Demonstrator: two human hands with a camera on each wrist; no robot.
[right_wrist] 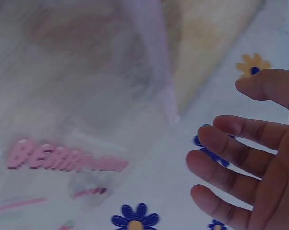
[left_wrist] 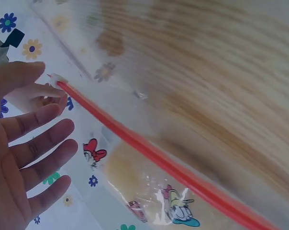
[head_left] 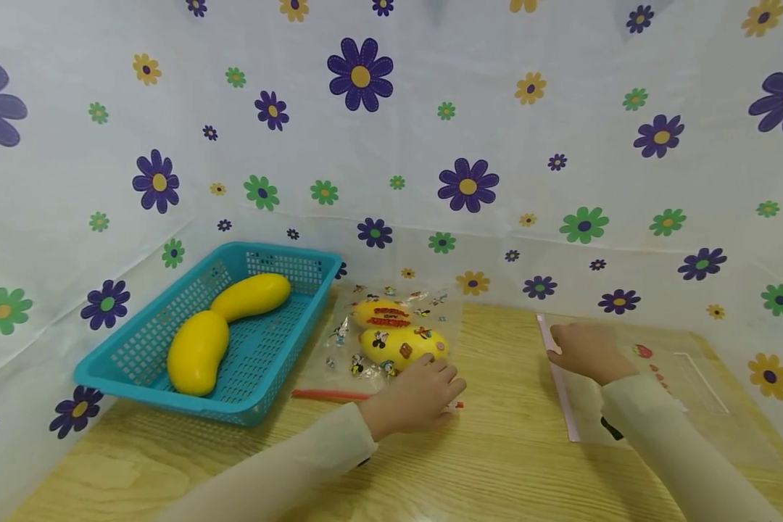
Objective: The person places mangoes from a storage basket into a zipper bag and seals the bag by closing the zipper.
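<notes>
**Over two clear bags, both hands loose**

Near the middle of the tabletop point(head_left: 496, 457), the left hand point(head_left: 414, 395) is at the red zip point(head_left: 329, 395) of a clear bag point(head_left: 320, 366) with cartoon prints. Its grip is released, fingers spread, as the left wrist view shows. From that hand, the bag reaches toward eleven o'clock, zip edge facing six, with two yellow pieces point(head_left: 407, 346) inside.

At about three o'clock from the left hand, the right hand point(head_left: 590, 353) is over the pink-zip bag point(head_left: 692, 362), by its nine o'clock edge. This grip is released too, fingers apart; whether it touches the bag cannot be told.

Toward ten o'clock from the left hand, a blue basket point(head_left: 300, 335) holds two plain yellow lumps point(head_left: 199, 355). Flowered cloth point(head_left: 404, 138) hangs at twelve.
</notes>
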